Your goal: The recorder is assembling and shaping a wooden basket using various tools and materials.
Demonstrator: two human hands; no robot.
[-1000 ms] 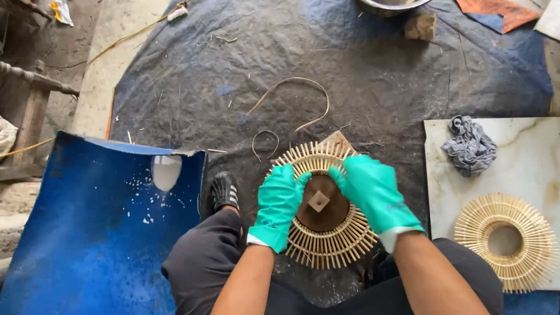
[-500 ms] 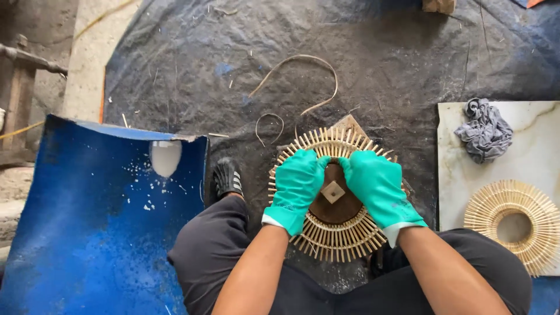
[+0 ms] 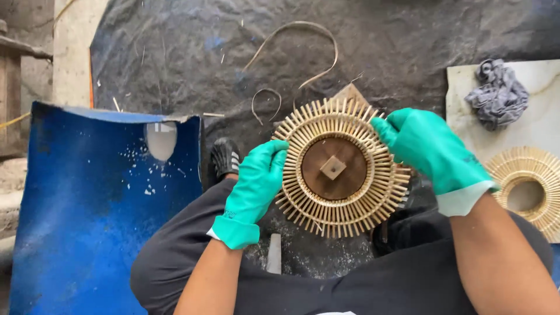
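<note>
A round sunburst frame of thin bamboo sticks (image 3: 341, 169) is held up over my lap, with a brown wooden disc and a small square block at its centre. My left hand (image 3: 256, 184), in a green rubber glove, grips the frame's left rim. On the upper right rim my right hand (image 3: 429, 146), also gloved in green, pinches the sticks. Both hands are closed on the frame.
A second bamboo sunburst ring (image 3: 528, 195) lies on a white marble slab (image 3: 542, 122) at right, beside a crumpled grey rag (image 3: 499, 93). A blue curved drum piece (image 3: 99, 210) stands at left. Loose curled cane strips (image 3: 303, 49) lie on the dark tarp (image 3: 192, 52).
The view has closed in on the frame. My hands have shifted from the frame's centre out to its left and upper right rim, uncovering the brown disc.
</note>
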